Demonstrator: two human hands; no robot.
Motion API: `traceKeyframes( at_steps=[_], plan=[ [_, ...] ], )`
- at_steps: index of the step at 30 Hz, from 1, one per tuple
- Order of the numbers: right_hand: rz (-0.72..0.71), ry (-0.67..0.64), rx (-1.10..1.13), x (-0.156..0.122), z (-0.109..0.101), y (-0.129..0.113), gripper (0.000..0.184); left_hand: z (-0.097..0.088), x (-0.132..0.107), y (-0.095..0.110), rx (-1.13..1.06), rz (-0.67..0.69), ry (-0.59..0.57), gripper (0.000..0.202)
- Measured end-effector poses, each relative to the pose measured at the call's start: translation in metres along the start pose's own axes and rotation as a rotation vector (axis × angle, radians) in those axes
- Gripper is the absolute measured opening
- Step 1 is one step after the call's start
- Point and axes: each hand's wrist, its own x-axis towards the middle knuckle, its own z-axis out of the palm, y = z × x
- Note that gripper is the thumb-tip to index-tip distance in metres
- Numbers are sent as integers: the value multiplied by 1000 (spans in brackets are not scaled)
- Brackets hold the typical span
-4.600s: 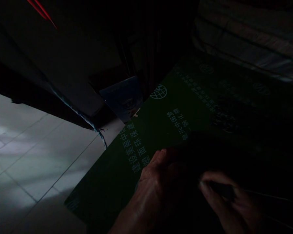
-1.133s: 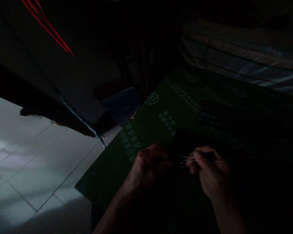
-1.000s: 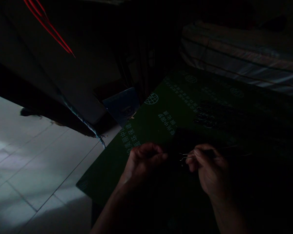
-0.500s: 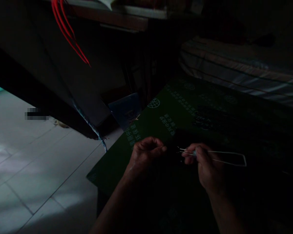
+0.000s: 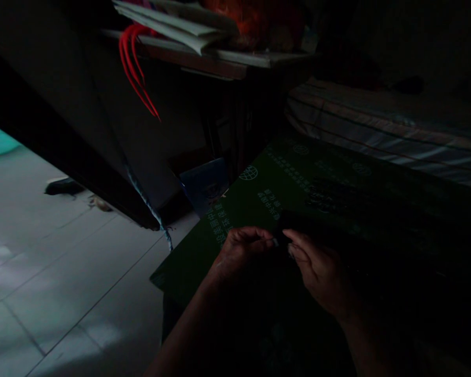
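My left hand (image 5: 243, 248) is closed in a pinch over the green printed board (image 5: 255, 199). A tiny pale piece (image 5: 275, 242) shows at its fingertips, too small to name. Just to the right, my right hand (image 5: 317, 267) points its bent fingers towards the left fingertips, a small gap away. What those fingers hold, if anything, is lost in the dark. Between and behind the hands lies a black patch (image 5: 286, 217) whose kind I cannot make out. Farther back on the board is a bunch of dark, glinting strands or loops (image 5: 320, 199).
Behind the board lies a striped cloth-covered surface (image 5: 349, 120). At the upper left, red cords (image 5: 135, 78) hang off a shelf (image 5: 235, 68) with papers (image 5: 180, 23). A blue sheet or box (image 5: 204, 183) stands beyond the board's left edge. Pale tiled floor (image 5: 82, 267) is at left.
The looped wire tool with a pale middle, held in my right hand before, no longer shows. My right hand has come closer to my left, and the view has tilted up slightly.
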Motion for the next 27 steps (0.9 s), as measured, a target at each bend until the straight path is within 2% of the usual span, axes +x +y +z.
traceKeyframes(
  at_steps=[3, 8, 12, 14, 17, 20, 23, 27],
  plan=[
    [-37, -64, -54, 2, 3, 2, 34, 0, 1, -3, -57, 28, -44, 14],
    [-102, -149, -96, 7, 2, 1, 24, -3, 5, -8, -114, 56, -126, 23],
    [-68, -182, -119, 6, -2, 1, 19, -2, 5, -8, -70, 39, -168, 27],
    [-45, -180, -136, 4, -4, 3, 17, 1, 4, -6, -42, 31, -141, 27],
    [-3, -131, -143, 2, -7, 10, 15, 6, 2, 1, 5, 18, -21, 24],
    [58, -21, -132, 4, -16, 23, 14, 9, 0, 5, 47, -13, 74, 22],
    [183, 112, -145, 11, -32, 42, 15, 11, 0, 8, 71, -28, 107, 23],
    [324, 204, -168, 26, -52, 72, 19, 12, 0, 10, 96, -31, 122, 24]
  ],
)
